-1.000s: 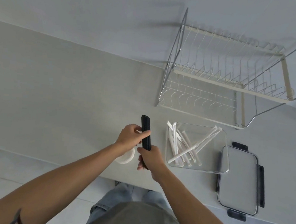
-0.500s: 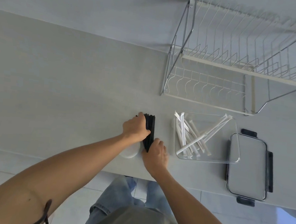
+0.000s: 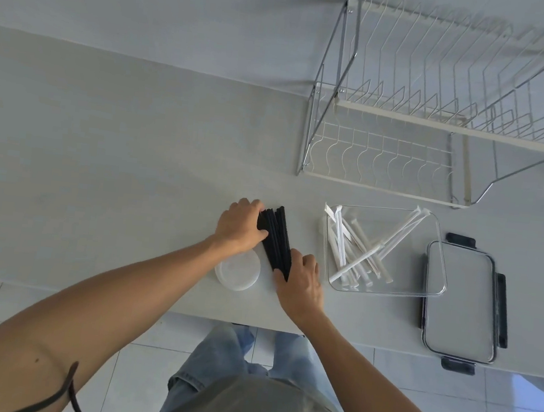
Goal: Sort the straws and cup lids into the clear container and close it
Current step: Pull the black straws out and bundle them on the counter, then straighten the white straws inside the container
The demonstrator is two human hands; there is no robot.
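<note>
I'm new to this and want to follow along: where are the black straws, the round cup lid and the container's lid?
black straws [image 3: 275, 236], head view, middle of the bundle.
cup lid [image 3: 240, 274], head view, its flat top.
container lid [image 3: 462, 301], head view, centre panel.

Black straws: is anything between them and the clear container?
Nothing visible stands between. The black straws, held at either end by the left hand and right hand, lie left of the open clear container; only bare counter separates them. White straws already lie inside.

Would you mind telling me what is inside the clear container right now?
The clear container holds a loose pile of white straws, some poking over its rim. No black straws or cup lids show inside; the pile hides part of its floor.
</note>
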